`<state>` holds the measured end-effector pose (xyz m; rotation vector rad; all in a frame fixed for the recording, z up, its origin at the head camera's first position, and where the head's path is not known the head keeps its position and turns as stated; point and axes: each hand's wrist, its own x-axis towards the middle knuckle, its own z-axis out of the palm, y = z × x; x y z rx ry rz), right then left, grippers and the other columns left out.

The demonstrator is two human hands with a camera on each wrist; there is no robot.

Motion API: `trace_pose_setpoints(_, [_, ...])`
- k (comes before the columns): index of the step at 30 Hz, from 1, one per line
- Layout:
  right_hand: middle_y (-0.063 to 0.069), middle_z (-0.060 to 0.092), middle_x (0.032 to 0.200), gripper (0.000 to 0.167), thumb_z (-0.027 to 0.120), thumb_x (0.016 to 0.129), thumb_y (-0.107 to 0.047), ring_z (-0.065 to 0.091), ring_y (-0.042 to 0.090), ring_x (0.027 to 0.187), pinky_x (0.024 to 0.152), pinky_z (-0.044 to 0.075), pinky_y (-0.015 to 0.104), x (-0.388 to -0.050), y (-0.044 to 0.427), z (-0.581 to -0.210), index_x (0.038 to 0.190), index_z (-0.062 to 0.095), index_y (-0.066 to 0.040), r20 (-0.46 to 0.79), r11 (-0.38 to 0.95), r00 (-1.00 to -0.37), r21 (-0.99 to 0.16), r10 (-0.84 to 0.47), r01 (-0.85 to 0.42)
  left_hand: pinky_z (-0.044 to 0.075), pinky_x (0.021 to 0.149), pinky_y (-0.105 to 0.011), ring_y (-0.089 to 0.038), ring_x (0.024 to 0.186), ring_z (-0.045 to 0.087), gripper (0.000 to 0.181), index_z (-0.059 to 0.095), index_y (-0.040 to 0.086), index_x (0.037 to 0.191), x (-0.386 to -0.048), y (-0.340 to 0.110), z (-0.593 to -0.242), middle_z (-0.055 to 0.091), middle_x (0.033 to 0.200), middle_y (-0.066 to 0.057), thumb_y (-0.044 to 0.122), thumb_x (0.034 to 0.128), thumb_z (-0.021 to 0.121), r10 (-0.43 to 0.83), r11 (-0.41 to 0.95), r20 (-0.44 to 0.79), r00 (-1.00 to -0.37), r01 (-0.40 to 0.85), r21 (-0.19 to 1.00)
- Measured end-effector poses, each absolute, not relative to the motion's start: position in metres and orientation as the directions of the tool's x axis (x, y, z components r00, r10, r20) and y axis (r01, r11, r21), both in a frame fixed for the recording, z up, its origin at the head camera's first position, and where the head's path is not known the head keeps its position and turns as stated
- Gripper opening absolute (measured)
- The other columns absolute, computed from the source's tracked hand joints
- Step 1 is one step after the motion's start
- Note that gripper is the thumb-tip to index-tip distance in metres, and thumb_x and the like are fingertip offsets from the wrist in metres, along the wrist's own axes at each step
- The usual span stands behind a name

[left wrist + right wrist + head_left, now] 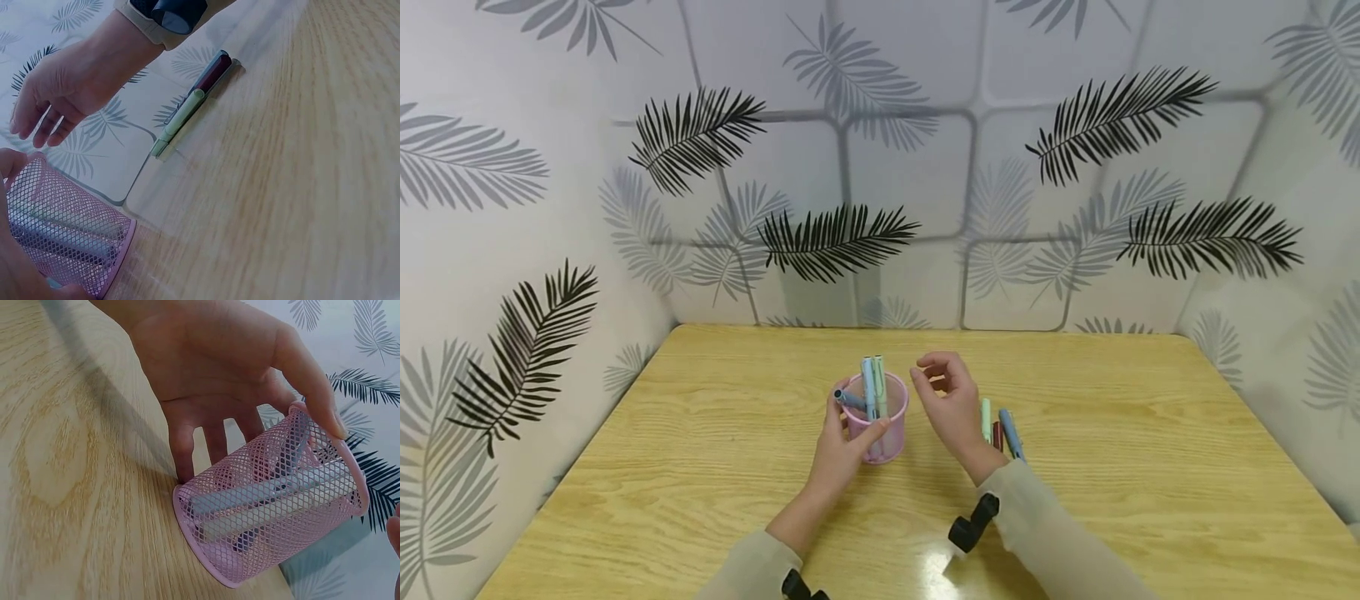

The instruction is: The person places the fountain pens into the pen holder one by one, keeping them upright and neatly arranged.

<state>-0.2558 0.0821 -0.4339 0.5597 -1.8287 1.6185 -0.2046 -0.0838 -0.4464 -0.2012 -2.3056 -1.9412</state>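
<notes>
My left hand [841, 446] grips a pink mesh pen cup [893, 440], its thumb on the near side and its fingers round the far left. Inside stand a light blue pen [869, 387] and a light green pen [880, 385], with a dark blue pen [852, 400] leaning on the left rim. Just right of the cup, my right hand [951, 404] hovers with loosely bent fingers, holding nothing. The right wrist view shows the left hand [212, 369] against the mesh cup [275, 500], which stands on the table.
On the wooden table [1112, 467], beside my right wrist, lie a light green pen [986, 417], a dark red pen [997, 435] and a blue pen [1011, 433]. A wall with a leaf pattern [902, 183] rises behind the table's far edge.
</notes>
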Motion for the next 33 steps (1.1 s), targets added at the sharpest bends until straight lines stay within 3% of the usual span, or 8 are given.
trace_pose_setpoints(3, [0.004, 0.060, 0.092, 0.010, 0.063, 0.086, -0.005, 0.055, 0.013, 0.076, 0.063, 0.047, 0.021, -0.255, 0.085, -0.434, 0.096, 0.059, -0.004, 0.681, 0.181, -0.725, -0.729, 0.099, -0.660, 0.047, 0.081, -0.047, -0.046, 0.113, 0.044, 0.071, 0.024, 0.013, 0.143, -0.196, -0.082, -0.434, 0.037, 0.135, -0.024, 0.020, 0.0862, 0.066, 0.033, 0.169, 0.180, -0.983, 0.183, 0.968])
trace_pose_setpoints(10, [0.022, 0.059, 0.092, 0.011, 0.060, 0.085, 0.008, 0.055, 0.028, 0.074, 0.062, 0.047, 0.027, -0.226, 0.088, -0.401, 0.096, 0.057, 0.009, 0.636, 0.235, -0.768, -0.760, 0.075, -0.606, 0.046, 0.083, -0.047, -0.038, 0.114, 0.045, 0.073, 0.025, 0.024, 0.142, -0.207, -0.083, -0.455, 0.038, 0.136, -0.014, 0.033, 0.0844, 0.068, 0.020, 0.180, 0.184, -0.983, 0.184, 0.966])
trace_pose_setpoints(19, [0.019, 0.058, 0.092, 0.014, 0.061, 0.084, 0.009, 0.055, 0.028, 0.074, 0.059, 0.049, 0.033, -0.221, 0.102, -0.404, 0.097, 0.059, 0.003, 0.717, 0.336, -0.697, -0.656, 0.000, -0.675, 0.045, 0.085, -0.049, -0.039, 0.115, 0.046, 0.075, 0.023, 0.022, 0.144, -0.209, -0.083, -0.462, 0.038, 0.137, -0.015, 0.034, 0.0845, 0.068, 0.008, 0.206, 0.187, -0.982, 0.185, 0.961])
trace_pose_setpoints(26, [0.009, 0.060, 0.094, 0.016, 0.064, 0.086, 0.000, 0.057, 0.021, 0.075, 0.058, 0.049, 0.029, -0.234, 0.121, -0.425, 0.101, 0.061, -0.003, 0.702, 0.393, -0.712, -0.646, -0.033, -0.655, 0.045, 0.086, -0.048, -0.037, 0.117, 0.045, 0.076, 0.023, 0.028, 0.144, -0.209, -0.085, -0.459, 0.037, 0.138, -0.010, 0.037, 0.0835, 0.068, 0.005, 0.196, 0.159, -0.987, 0.157, 0.968])
trace_pose_setpoints(33, [0.005, 0.060, 0.096, 0.015, 0.062, 0.089, -0.009, 0.058, 0.018, 0.077, 0.060, 0.048, 0.029, -0.233, 0.145, -0.428, 0.104, 0.062, -0.007, 0.650, 0.430, -0.760, -0.682, -0.014, -0.591, 0.046, 0.086, -0.047, -0.036, 0.114, 0.048, 0.076, 0.024, 0.024, 0.143, -0.210, -0.084, -0.457, 0.041, 0.134, -0.014, 0.036, 0.0835, 0.069, 0.004, 0.198, 0.182, -0.983, 0.180, 0.964])
